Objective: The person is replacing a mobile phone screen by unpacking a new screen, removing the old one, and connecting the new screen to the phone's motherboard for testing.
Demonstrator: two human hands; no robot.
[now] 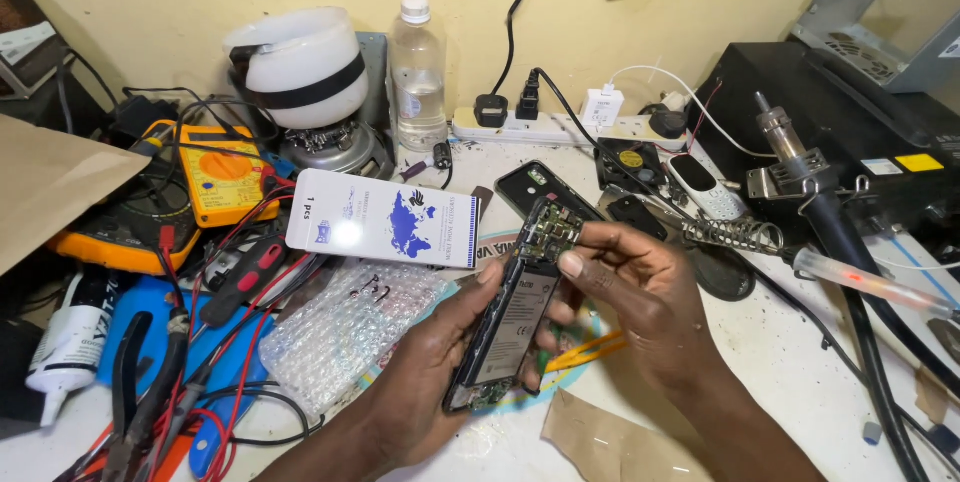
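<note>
At the bottom centre of the frame, the left hand (425,367) is cradling an opened phone (512,317) from below, its fingers wrapping the phone's left edge and the thumb pressing against that side. The phone is lying tilted, back cover off, its battery and circuit board showing, just right of the frame's centre. The right hand (625,287) is coming in from the lower right, its thumb and fingers pinching the phone's upper end by the exposed board. A scrap of brown paper (600,442) is lying below the hands, and yellow tweezers (590,350) are peeking out under the right hand.

Left of the hands, a sheet of bubble wrap (340,332) is sitting on the table (770,342), with a white flat box (380,220) bearing a blue map print above it. Pliers (150,382) and red leads are crowding the lower left. Farther up on the left, a yellow multimeter (225,172) is resting near a white round lamp (300,67) and a clear plastic bottle (417,77). A power strip (570,127) is running along the wall at upper centre, and a soldering iron (820,202) is standing in its holder at the right.
</note>
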